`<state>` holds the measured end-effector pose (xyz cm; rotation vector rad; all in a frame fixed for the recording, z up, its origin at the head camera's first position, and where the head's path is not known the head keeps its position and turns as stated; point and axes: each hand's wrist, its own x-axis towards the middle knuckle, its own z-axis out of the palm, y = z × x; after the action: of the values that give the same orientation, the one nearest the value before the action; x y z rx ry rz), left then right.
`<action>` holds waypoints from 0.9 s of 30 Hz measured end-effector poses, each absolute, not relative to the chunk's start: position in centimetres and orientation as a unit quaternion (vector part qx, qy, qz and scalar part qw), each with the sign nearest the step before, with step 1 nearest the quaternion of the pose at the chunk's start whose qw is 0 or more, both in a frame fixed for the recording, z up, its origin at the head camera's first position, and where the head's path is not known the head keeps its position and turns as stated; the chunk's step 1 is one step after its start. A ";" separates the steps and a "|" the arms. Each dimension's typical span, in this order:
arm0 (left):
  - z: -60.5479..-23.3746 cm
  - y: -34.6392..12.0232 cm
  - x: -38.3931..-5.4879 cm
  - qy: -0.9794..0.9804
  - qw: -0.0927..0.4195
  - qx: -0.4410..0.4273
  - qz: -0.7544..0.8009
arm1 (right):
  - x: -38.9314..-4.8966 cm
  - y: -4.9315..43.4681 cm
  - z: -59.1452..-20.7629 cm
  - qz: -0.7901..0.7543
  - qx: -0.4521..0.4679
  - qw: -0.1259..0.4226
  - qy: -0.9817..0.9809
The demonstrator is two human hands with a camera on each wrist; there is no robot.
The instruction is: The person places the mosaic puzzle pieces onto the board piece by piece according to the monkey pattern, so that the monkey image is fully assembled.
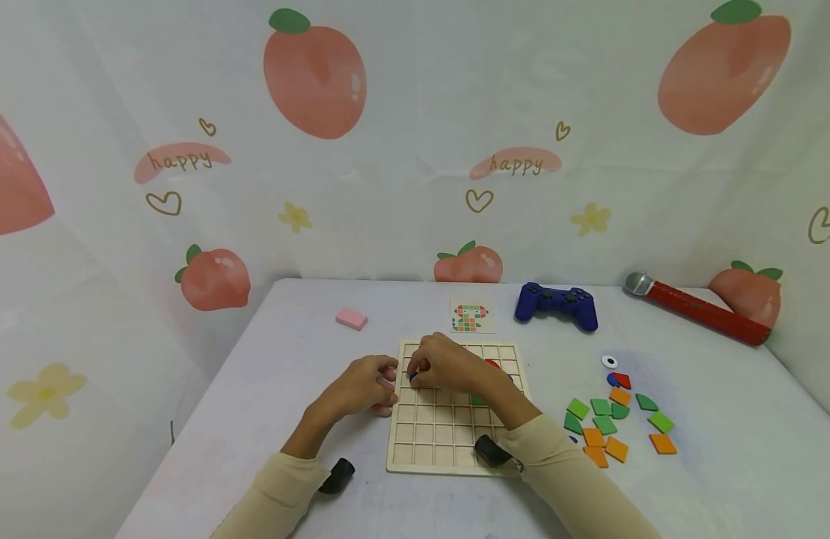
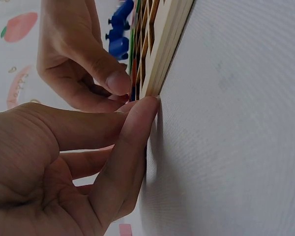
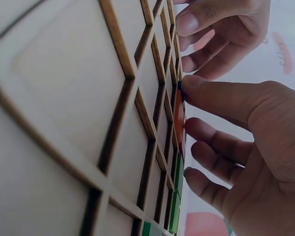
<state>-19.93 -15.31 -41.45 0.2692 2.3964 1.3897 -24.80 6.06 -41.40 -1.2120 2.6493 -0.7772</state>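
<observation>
A square wooden grid board (image 1: 424,433) lies on the table below both hands. My right hand (image 1: 448,365) reaches over it and pinches a small dark blue tile (image 3: 180,87) at a cell by the left side. Beside the left edge, my left hand (image 1: 361,385) holds the board's rim between thumb and fingers (image 2: 137,120). Partly covered by the right hand and arm are a red tile (image 1: 492,363) and a green tile (image 1: 478,400) set in the grid. From the right wrist, an orange tile (image 3: 179,118) shows right below the blue one.
Loose green tiles (image 1: 605,425), orange tiles (image 1: 617,449) and a white eye tile (image 1: 609,361) lie to the right. A pattern card (image 1: 473,316), a blue game controller (image 1: 556,303), a red microphone (image 1: 704,308) and a pink block (image 1: 351,318) are behind the board.
</observation>
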 end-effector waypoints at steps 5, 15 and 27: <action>-41.5 -15.2 -19.9 0.846 0.180 0.090 0.494 | -24.3 6.8 -41.2 -0.270 -0.377 0.078 0.882; -41.7 -14.9 -20.0 0.861 0.168 0.072 0.476 | -22.8 11.4 -40.3 -0.282 -0.324 0.071 0.900; -41.8 -14.9 -20.0 0.869 0.161 0.070 0.463 | -22.1 19.3 -40.1 -0.285 -0.233 0.060 0.928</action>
<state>-20.03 -14.87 -41.84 0.2000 2.4800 1.3218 -22.12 19.28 -40.13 -0.7037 2.8087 -0.8615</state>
